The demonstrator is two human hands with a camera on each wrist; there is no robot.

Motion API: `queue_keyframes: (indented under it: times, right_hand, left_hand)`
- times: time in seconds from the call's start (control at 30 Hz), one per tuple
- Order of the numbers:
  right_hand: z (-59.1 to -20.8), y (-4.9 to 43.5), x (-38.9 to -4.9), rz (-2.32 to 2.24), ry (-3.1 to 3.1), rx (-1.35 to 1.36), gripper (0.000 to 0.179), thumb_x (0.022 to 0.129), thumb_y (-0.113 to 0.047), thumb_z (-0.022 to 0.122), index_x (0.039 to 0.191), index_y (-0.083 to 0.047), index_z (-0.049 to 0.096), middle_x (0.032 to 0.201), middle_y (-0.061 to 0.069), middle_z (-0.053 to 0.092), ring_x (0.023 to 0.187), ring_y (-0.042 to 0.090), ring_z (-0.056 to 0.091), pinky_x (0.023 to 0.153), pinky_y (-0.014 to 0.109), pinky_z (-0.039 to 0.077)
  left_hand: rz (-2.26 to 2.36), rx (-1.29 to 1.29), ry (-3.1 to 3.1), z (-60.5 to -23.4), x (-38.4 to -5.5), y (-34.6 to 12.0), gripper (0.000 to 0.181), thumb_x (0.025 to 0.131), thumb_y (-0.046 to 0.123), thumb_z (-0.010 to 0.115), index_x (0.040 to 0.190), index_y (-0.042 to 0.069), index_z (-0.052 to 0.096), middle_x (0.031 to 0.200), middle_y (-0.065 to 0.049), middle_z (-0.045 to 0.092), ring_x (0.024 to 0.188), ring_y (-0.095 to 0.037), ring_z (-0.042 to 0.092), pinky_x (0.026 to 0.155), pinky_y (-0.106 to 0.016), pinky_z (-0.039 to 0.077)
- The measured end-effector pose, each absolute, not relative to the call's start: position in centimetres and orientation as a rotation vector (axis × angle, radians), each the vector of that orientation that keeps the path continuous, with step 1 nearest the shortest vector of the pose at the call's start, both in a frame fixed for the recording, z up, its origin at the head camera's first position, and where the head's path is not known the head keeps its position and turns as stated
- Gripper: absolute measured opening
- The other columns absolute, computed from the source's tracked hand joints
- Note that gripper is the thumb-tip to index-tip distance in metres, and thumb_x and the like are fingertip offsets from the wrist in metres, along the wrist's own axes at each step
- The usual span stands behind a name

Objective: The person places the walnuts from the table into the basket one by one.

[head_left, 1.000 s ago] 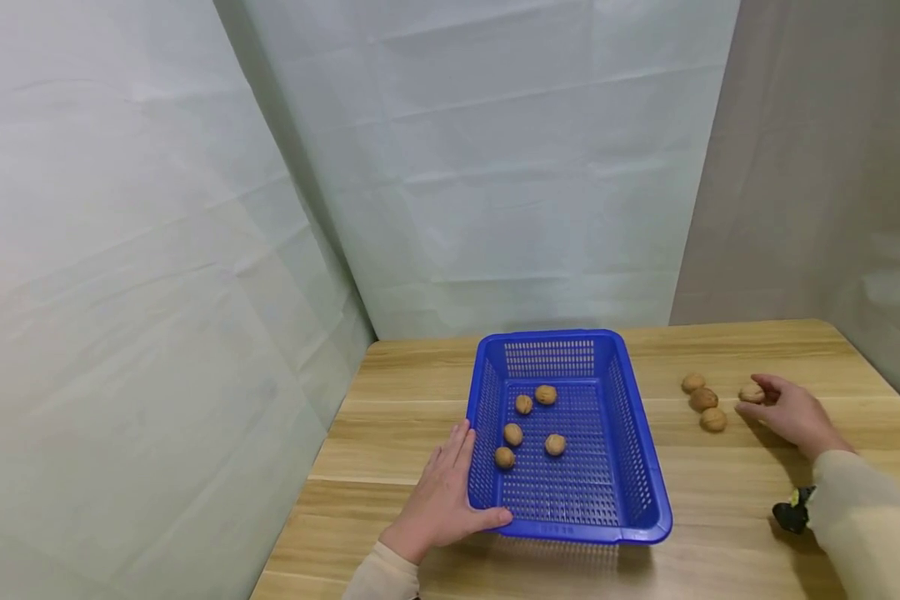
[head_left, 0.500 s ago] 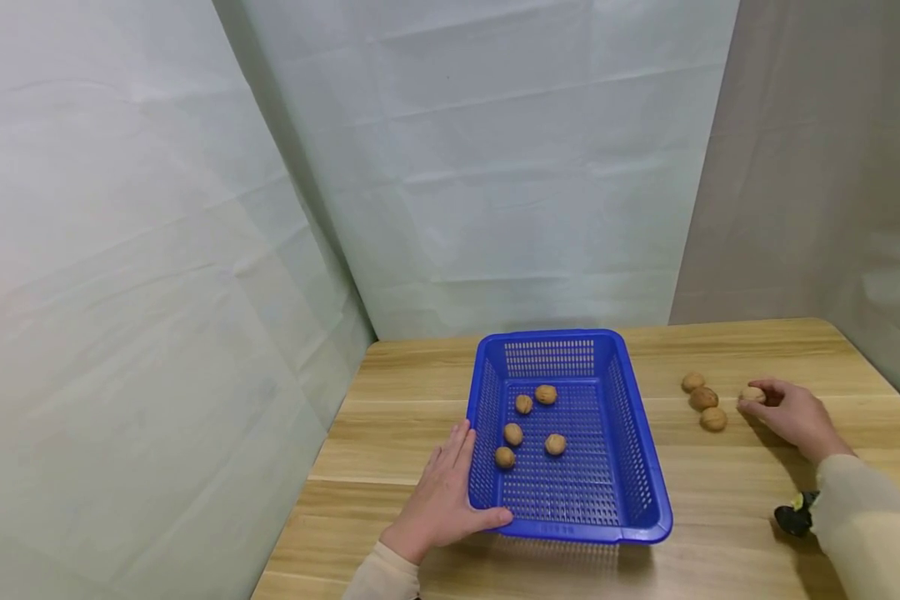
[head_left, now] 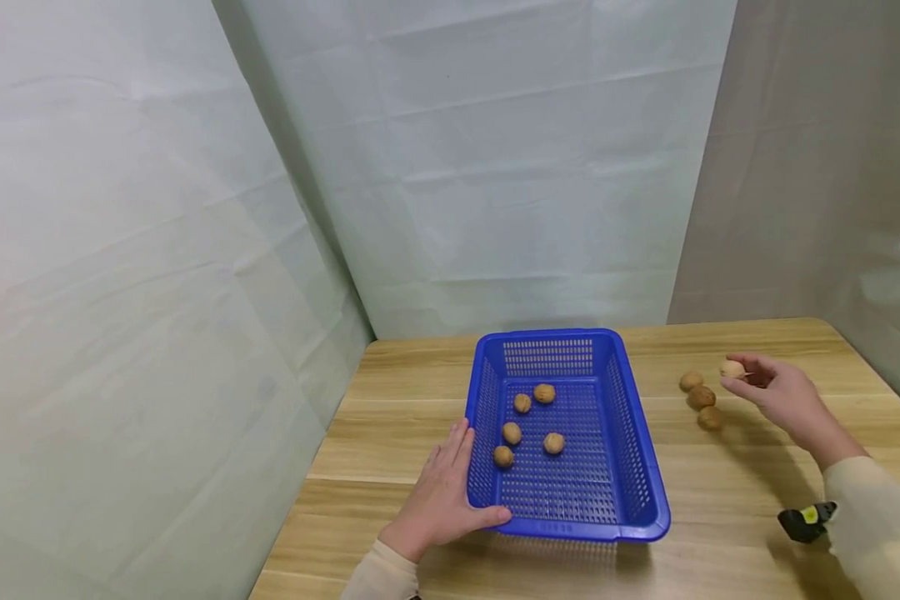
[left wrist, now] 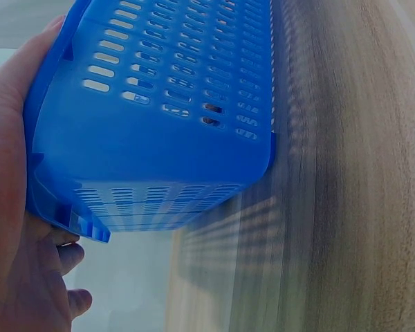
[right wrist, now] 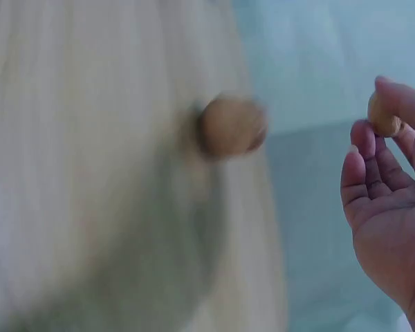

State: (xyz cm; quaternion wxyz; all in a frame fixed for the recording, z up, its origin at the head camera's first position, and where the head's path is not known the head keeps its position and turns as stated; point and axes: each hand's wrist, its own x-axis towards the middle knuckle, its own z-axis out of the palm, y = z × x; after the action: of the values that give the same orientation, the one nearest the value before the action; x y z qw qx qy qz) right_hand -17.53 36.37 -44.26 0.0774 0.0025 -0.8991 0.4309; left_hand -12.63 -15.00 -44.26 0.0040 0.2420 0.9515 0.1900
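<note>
My right hand (head_left: 783,396) pinches a walnut (head_left: 732,369) between thumb and fingertips, raised over the table with a shadow below. The same walnut (right wrist: 384,116) shows at the fingertips in the right wrist view. Just left of that hand, three walnuts (head_left: 701,398) lie in a short row on the wood. A blue plastic basket (head_left: 641,450) with slotted walls holds several walnuts (head_left: 512,433) on its floor. My left hand (head_left: 438,500) rests on the basket's near left corner, fingers straight along the left rim and thumb on the front rim.
The wooden table (head_left: 375,433) carries everything. Pale sheeting (head_left: 525,167) hangs behind it and along the left side. A small black device (head_left: 806,521) sits at the right wrist. In the right wrist view, a walnut (right wrist: 232,126) on the table looks blurred.
My right hand has closed its fingertips on the walnut, lifted it off the table and carried it left towards the row of three. The left hand and basket have stayed in place.
</note>
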Motion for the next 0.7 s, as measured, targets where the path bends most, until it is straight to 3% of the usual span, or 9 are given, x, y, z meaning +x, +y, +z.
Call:
queue_keyframes:
  times: [0.2, 0.4, 0.6, 0.7]
  right_hand:
    - [-41.1, 33.1, -17.7, 1.336, -2.646, 0.126, 0.056, 0.093, -0.035, 0.064, 0.135, -0.002, 0.05, 0.108, 0.008, 0.058, 0.085, 0.004, 0.054, 0.062, 0.021, 0.048]
    - [-38.4, 29.6, -17.6, 1.454, -2.592, 0.24, 0.047, 0.093, -0.03, 0.064, 0.131, -0.004, 0.053, 0.103, 0.004, 0.062, 0.085, 0.014, 0.058, 0.065, 0.023, 0.051]
    - [-36.2, 26.2, -17.8, 1.547, -2.63, 0.388, 0.043, 0.098, -0.032, 0.057, 0.13, -0.003, 0.053, 0.111, 0.014, 0.064, 0.092, 0.015, 0.063, 0.07, 0.025, 0.052]
    - [-35.9, 24.7, -18.3, 1.505, -2.641, 0.45, 0.039, 0.097, -0.032, 0.058, 0.123, -0.003, 0.057, 0.105, 0.014, 0.065, 0.088, 0.02, 0.063, 0.071, 0.024, 0.052]
  left_hand:
    - [0.59, 0.749, 2.974, -44.2, -12.7, -15.0, 0.125, 0.067, 0.088, 0.05, 0.154, 0.004, 0.016, 0.161, -0.011, 0.01, 0.147, -0.027, 0.009, 0.113, -0.054, 0.019]
    - [0.598, 0.762, 2.975, -44.1, -12.6, -15.0, 0.123, 0.068, 0.081, 0.059, 0.153, 0.002, 0.018, 0.16, -0.013, 0.011, 0.146, -0.029, 0.01, 0.113, -0.055, 0.02]
    - [0.597, 0.767, 2.985, -44.2, -12.6, -15.0, 0.121, 0.069, 0.077, 0.063, 0.153, 0.002, 0.019, 0.16, -0.013, 0.012, 0.146, -0.03, 0.012, 0.112, -0.056, 0.02]
    - [0.596, 0.763, 2.987, -44.2, -12.6, -15.0, 0.121, 0.069, 0.076, 0.064, 0.153, 0.002, 0.018, 0.16, -0.013, 0.012, 0.146, -0.03, 0.012, 0.113, -0.055, 0.019]
